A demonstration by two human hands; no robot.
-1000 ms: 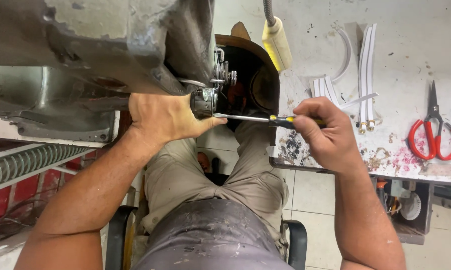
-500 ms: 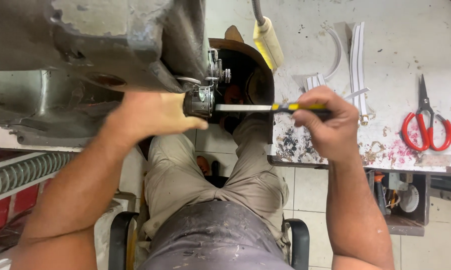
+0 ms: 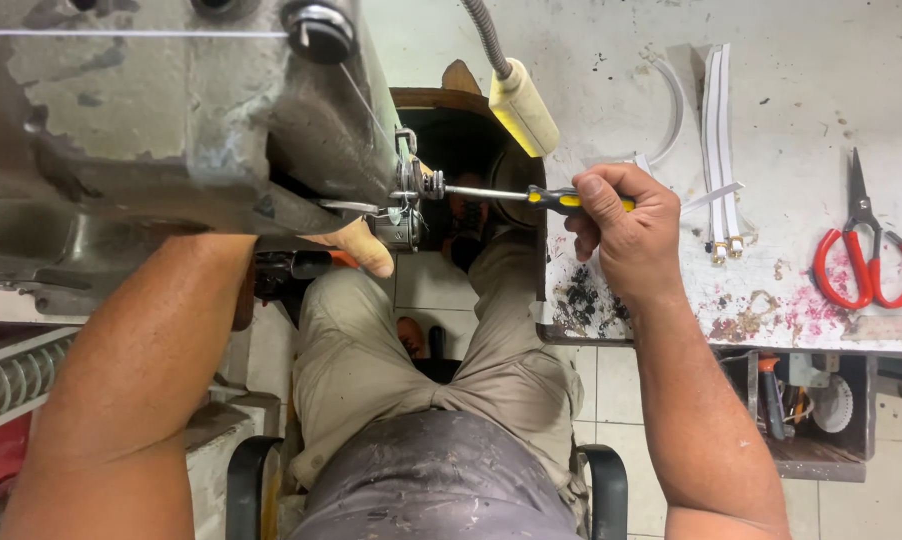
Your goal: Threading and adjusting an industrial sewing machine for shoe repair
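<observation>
1. Right hand (image 3: 621, 225) is fisted tight around the yellow-black screwdriver (image 3: 531, 196); keep the shaft square to the screw and push in while turning.
2. Left hand (image 3: 356, 245) braces under the sewing machine head (image 3: 171, 150); only the thumb shows, grip unclear.
3. The tip meets the needle-bar fittings (image 3: 411, 195), but the screw itself is hidden.
4. The red scissors (image 3: 866, 260) lie idle on the table (image 3: 821, 90).

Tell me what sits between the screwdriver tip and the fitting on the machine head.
Nothing visible. The screwdriver in the right hand already meets the small metal fitting; the left hand lies below it, beside the path.
</observation>
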